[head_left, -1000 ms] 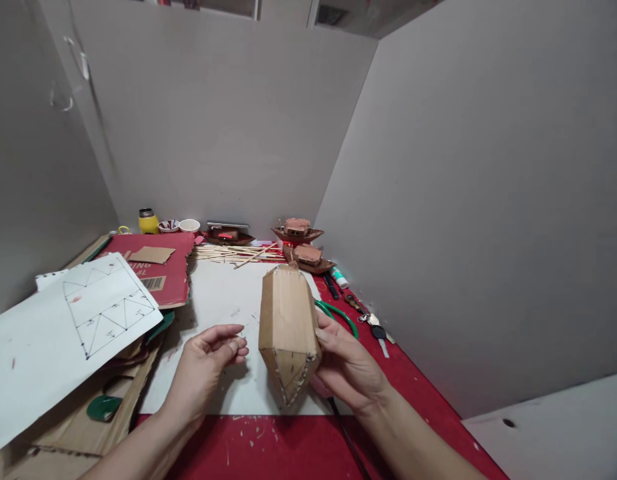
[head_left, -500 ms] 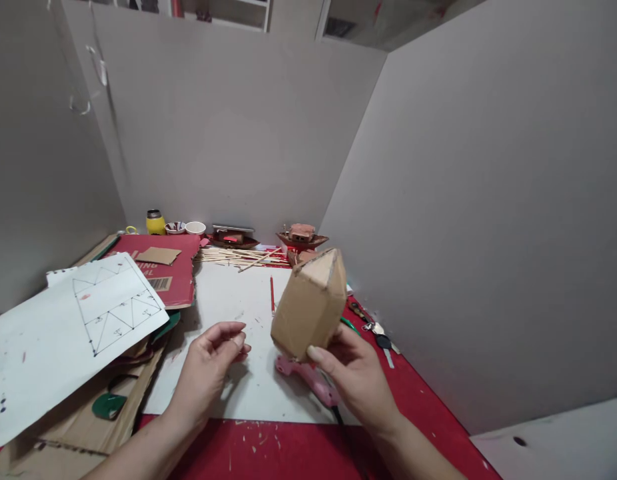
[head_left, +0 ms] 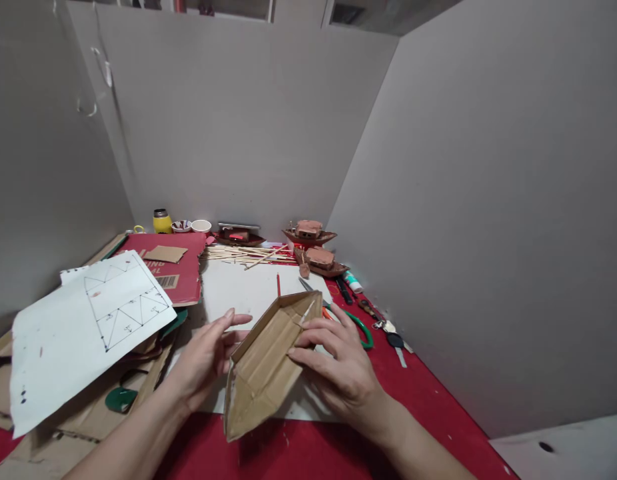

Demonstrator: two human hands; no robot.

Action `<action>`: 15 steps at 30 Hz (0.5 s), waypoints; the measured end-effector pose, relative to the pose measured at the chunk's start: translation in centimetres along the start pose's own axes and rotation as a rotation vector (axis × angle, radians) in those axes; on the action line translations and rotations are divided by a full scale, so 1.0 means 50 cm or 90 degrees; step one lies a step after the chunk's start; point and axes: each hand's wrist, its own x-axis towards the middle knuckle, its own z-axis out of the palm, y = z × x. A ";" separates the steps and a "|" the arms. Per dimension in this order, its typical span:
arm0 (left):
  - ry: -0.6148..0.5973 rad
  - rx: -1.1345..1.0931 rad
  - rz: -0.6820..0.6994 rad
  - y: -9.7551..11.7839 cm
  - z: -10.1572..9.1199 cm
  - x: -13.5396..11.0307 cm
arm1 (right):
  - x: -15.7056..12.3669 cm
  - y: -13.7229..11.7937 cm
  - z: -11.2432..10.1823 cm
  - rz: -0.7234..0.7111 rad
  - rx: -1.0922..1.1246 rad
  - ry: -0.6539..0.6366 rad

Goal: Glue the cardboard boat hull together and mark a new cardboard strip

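Held tilted over the near part of a white sheet point(head_left: 223, 287), a boat-shaped cardboard shell point(head_left: 263, 360) lies between the two hands, its hollow side facing up and its long axis slanting from near left to far right. The right hand point(head_left: 341, 363) is the nearer, gripping the shell's right side with fingertips inside, while the left hand point(head_left: 203, 357) sits by the left wall, loosely spread with nothing visible in it, contact impossible to tell; beyond are green-handled scissors point(head_left: 367, 333), a red pencil point(head_left: 278, 285) and, farther across the desk point(head_left: 408, 400), thin sticks point(head_left: 228, 253)
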 end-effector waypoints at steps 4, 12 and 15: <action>-0.081 0.023 -0.010 -0.012 0.002 -0.002 | -0.003 -0.003 0.005 -0.034 -0.018 -0.047; -0.135 0.083 0.002 -0.035 0.019 -0.011 | -0.012 -0.021 0.016 -0.041 0.057 -0.080; -0.073 0.143 0.051 -0.043 0.019 -0.008 | -0.015 -0.028 0.015 0.058 0.169 0.038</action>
